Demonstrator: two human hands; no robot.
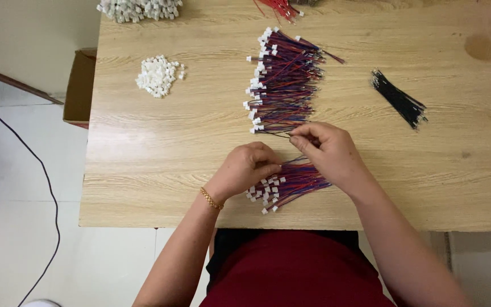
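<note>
Left hand (249, 169): we see fingers curled on small wire bundle (291, 183), lower centre.
Right hand (328, 152): fingers pinched shut on one thin wire (277, 135).
Surface (160, 153): big wire pile (282, 82) upper centre.

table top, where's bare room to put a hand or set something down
Bare wood lies left of the left hand, below the white connector pile, and along the table right of the right hand, below the black wire bundle. The middle is crowded: the large red-blue wire fan and the small bundle.
</note>
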